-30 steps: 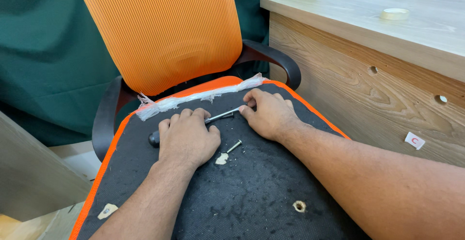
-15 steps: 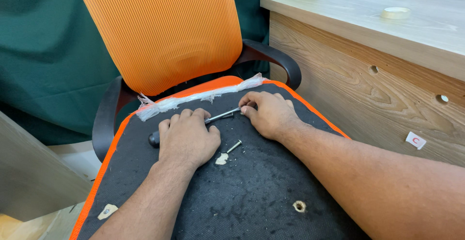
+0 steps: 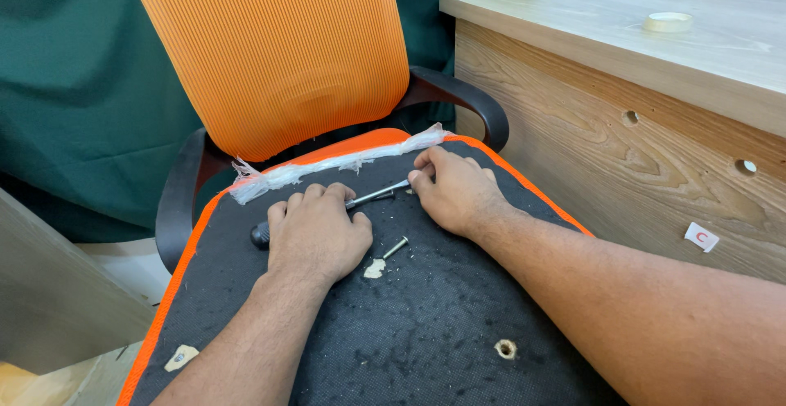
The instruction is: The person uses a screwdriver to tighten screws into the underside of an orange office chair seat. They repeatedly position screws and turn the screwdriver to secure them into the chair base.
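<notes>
Almost nothing has shifted since the earlier frames: both hands rest where they were on the black fabric underside of the orange-edged seat cushion (image 3: 426, 324), and only the right fingertips have crept a little along the tool.

Nearest on that cushion, toward its front, sit a small round hole with a pale frayed rim (image 3: 506, 348) and a pale foam scrap (image 3: 181, 358) by the left edge. Further in, just in front of the hands, lie a loose silver screw (image 3: 395, 247) and a cream crumb of foam (image 3: 374, 268).

The left hand (image 3: 319, 232) is closed palm-down over the black-handled screwdriver with a thin steel shaft (image 3: 372, 196), its handle end poking out to the left. The long axis runs left to right, rising slightly. The right hand (image 3: 458, 193) lies flat, fingertips pinching the shaft's tip against the cushion.

Behind them runs a torn strip of clear plastic wrap (image 3: 336, 163), then the orange mesh backrest (image 3: 270, 54).
</notes>
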